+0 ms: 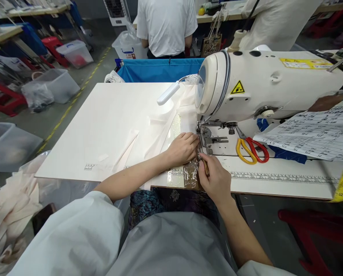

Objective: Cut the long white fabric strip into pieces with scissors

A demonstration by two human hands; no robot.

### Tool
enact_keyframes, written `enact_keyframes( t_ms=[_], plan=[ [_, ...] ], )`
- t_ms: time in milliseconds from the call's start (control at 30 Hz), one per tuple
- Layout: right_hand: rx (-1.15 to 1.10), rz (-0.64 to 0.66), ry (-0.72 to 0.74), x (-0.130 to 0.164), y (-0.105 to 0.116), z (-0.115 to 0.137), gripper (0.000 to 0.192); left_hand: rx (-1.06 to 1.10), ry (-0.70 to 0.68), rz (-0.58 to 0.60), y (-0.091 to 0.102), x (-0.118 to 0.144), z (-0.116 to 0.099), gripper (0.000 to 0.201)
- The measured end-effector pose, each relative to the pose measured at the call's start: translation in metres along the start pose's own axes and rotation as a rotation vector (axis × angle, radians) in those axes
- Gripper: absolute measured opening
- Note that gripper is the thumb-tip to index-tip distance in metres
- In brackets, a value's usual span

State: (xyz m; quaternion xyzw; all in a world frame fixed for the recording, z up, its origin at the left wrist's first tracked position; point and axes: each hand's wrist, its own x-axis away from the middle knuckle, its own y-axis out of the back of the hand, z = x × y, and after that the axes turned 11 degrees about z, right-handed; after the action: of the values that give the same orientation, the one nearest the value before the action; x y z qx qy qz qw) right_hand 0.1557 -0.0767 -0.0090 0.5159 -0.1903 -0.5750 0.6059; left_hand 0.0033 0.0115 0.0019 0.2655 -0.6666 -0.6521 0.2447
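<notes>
left hand [183, 147] flat on white table [108, 126], bins [59, 84] on floor

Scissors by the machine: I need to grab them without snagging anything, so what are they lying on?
The scissors rest on the white sewing machine's bed, blades pointing under its arm, handle loops reaching the table. Blue fabric lies beside the loops. The blade tips are hidden in shadow.

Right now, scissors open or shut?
Shut. The scissors lie flat on the table right of the needle plate, red and yellow handles side by side, blades together pointing up toward the machine.
</notes>
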Motion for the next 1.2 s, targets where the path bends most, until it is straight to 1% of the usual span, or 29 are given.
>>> enact_keyframes(
  t_ms=[167, 333, 500, 667, 800, 900, 1033, 1133, 1200],
  plan=[
    [0.163, 0.017, -0.026, -0.010, -0.008, 0.000, 0.031, 0.055, 0.038, 0.005, 0.000, -0.005, 0.002, 0.040],
    [0.195, 0.087, -0.086, -0.015, -0.011, 0.002, 0.035, 0.086, 0.036, -0.001, -0.001, -0.006, 0.004, 0.039],
    [0.258, 0.126, -0.107, -0.016, -0.012, 0.004, 0.036, 0.085, 0.039, -0.006, -0.002, -0.006, 0.004, 0.039],
    [0.314, 0.150, -0.154, -0.018, -0.016, 0.008, 0.034, 0.111, 0.046, -0.041, -0.004, -0.007, 0.008, 0.039],
    [0.343, 0.198, -0.211, -0.023, -0.021, 0.015, 0.037, 0.130, 0.048, -0.072, -0.008, -0.008, 0.016, 0.038],
    [0.320, 0.212, -0.230, -0.022, -0.018, 0.017, 0.038, 0.141, 0.018, -0.122, -0.010, -0.005, 0.022, 0.037],
    [0.218, 0.135, -0.140, -0.015, -0.009, 0.006, 0.033, 0.141, -0.002, -0.205, -0.013, -0.001, 0.036, 0.036],
    [0.268, 0.073, -0.154, -0.013, 0.000, -0.013, 0.032, 0.124, -0.039, -0.229, -0.015, -0.003, 0.049, 0.034],
    [0.305, 0.047, -0.155, -0.010, 0.006, -0.025, 0.029, 0.120, -0.073, -0.250, -0.014, -0.004, 0.054, 0.032]
  ],
)
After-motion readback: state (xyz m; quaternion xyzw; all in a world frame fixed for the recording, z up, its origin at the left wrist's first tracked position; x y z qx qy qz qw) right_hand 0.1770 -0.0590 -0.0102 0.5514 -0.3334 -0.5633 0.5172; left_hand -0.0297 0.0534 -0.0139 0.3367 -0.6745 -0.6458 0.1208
